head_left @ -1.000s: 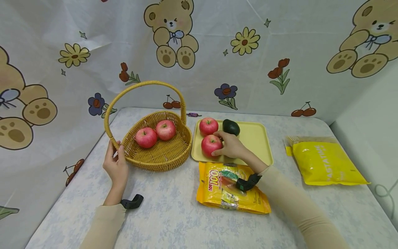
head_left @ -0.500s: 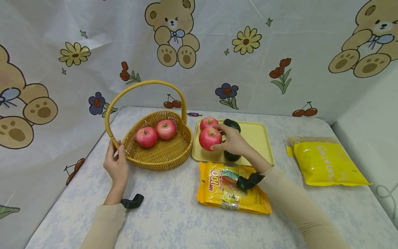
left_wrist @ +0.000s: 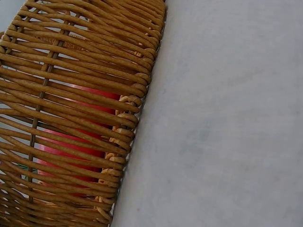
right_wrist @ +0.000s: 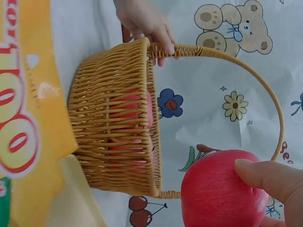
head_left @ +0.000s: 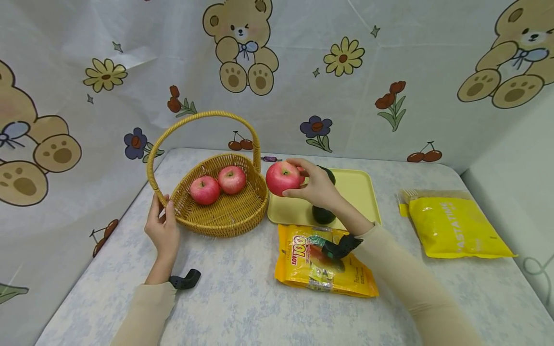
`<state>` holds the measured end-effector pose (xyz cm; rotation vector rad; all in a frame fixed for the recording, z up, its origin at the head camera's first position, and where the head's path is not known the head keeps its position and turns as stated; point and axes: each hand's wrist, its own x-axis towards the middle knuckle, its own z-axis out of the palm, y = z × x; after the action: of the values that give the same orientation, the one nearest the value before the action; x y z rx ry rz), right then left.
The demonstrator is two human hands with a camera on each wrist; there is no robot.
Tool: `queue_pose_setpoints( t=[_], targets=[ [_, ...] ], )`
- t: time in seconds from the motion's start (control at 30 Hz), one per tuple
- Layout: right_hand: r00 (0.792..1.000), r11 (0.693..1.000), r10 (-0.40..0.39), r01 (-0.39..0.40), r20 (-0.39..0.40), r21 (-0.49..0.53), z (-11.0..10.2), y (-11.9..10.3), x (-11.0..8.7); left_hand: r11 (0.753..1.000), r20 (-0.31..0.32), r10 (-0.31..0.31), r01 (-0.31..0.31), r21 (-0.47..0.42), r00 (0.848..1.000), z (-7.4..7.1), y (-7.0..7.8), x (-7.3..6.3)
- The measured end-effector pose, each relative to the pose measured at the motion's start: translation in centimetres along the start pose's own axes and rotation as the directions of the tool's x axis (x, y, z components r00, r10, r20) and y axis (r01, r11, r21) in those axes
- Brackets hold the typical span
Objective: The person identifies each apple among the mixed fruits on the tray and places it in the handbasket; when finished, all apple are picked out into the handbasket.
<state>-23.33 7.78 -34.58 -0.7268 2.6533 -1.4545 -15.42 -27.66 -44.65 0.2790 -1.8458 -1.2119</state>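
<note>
My right hand (head_left: 318,187) pinches a red apple (head_left: 282,179) above the left edge of the yellow tray (head_left: 357,192). In the right wrist view the thumb presses on this apple (right_wrist: 220,194). On the tray, another apple (head_left: 302,176) is mostly hidden behind the hand, and two dark green avocados, one nearer (head_left: 323,216) and one farther (head_left: 330,174), are partly covered. My left hand (head_left: 163,230) holds the wicker basket (head_left: 220,228) at the base of its handle. Inside lie two apples, left (head_left: 205,190) and right (head_left: 232,179); in the left wrist view, red shows through the basket wall (left_wrist: 71,109).
A yellow-orange LOT 100 candy bag (head_left: 320,264) lies in front of the tray, under the right wrist. Farther right is a yellow Pastatime bag (head_left: 459,228). Behind the basket lies a small purple wrapped item (head_left: 270,159). A printed curtain (head_left: 277,115) hangs behind the table.
My right hand has lifted the apple from the tray and carried it up and left toward the basket, uncovering the nearer avocado. The left hand stays on the handle.
</note>
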Motion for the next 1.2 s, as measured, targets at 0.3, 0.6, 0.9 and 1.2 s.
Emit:
queue_pose_setpoints(
  t=[0.3, 0.6, 0.9, 1.2],
  targets=[
    [0.999, 0.999, -0.027, 0.026, 0.019, 0.035, 1.1, -1.9, 1.4, 1.000, 0.003, -0.006, 0.006, -0.001, 1.000, 0.0, -0.1, 0.0],
    [0.996, 1.000, -0.021, 0.020, 0.088, 0.012, 4.2, -2.6, 3.0, 1.000, 0.004, 0.007, -0.007, -0.018, 1.000, -0.1, 2.5, -0.4],
    [0.977, 0.998, -0.068, 0.069, 0.200, -0.002, 8.3, -3.1, 4.0, 1.000, 0.011, 0.009, -0.009, -0.030, 1.000, -0.1, 4.5, -0.6],
    [0.957, 0.993, -0.097, 0.113, 0.272, -0.043, 12.5, -3.7, 4.7, 1.000, -0.002, 0.010, -0.010, -0.004, 1.000, -0.1, 3.2, -0.5]
  ],
)
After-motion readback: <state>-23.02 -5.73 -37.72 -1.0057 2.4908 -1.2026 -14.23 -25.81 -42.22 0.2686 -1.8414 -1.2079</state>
